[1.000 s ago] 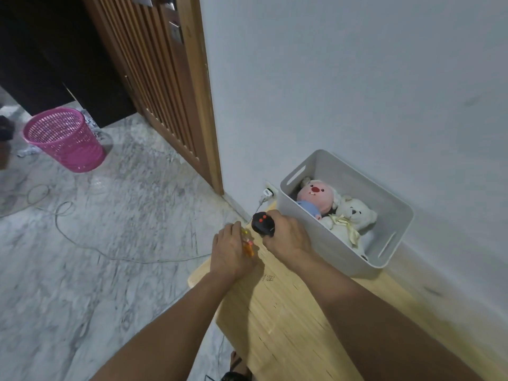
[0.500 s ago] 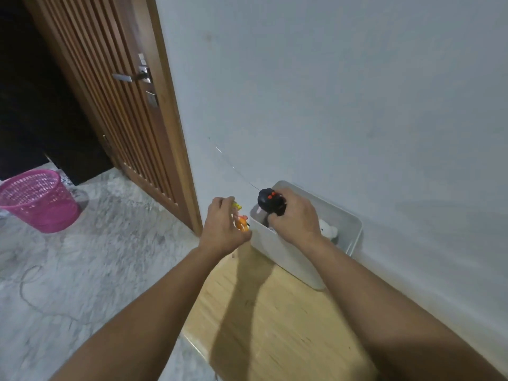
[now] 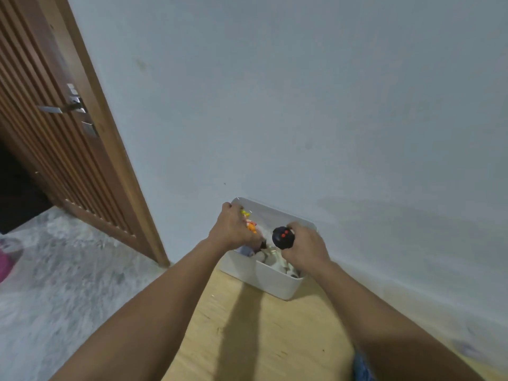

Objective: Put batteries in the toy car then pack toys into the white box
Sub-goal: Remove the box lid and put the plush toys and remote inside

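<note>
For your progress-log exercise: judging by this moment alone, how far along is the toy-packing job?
Done: soft toys already lie inside the white box. In hand: the left hand holds a small yellow-orange toy and the right hand a black remote, both over the box. Left: releasing both inside. The toy car and its batteries are not visible, so that step cannot be judged.

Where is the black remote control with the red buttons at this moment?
In the head view, the black remote control is in the right hand, held above the white box by the wall, right of the left hand.
</note>
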Available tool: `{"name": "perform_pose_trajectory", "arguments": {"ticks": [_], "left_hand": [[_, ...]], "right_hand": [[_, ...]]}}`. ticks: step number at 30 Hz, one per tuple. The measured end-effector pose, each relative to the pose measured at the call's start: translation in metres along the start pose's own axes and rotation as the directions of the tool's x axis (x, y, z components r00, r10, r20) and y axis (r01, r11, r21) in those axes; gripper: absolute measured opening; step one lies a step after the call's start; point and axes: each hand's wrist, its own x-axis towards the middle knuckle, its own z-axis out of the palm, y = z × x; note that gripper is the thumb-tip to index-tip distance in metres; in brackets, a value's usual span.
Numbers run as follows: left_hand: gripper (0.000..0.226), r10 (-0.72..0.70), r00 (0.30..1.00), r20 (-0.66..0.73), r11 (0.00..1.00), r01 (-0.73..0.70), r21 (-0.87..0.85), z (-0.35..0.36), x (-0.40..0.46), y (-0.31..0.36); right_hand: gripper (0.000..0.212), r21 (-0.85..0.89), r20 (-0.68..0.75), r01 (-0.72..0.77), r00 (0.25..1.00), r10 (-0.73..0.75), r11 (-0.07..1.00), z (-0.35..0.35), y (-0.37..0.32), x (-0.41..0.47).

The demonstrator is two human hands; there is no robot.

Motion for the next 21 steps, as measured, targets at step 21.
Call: {"name": "perform_pose_trajectory", "arguments": {"ticks": [21], "left_hand": [[0.065, -0.300, 0.824, 0.480, 0.831, -0.021, 0.555, 0.026, 0.047, -0.001]], "right_hand": [[0.043, -0.229, 0.383, 0.154, 0.922, -0.056, 0.961, 0.023, 0.011, 0.018]]}}
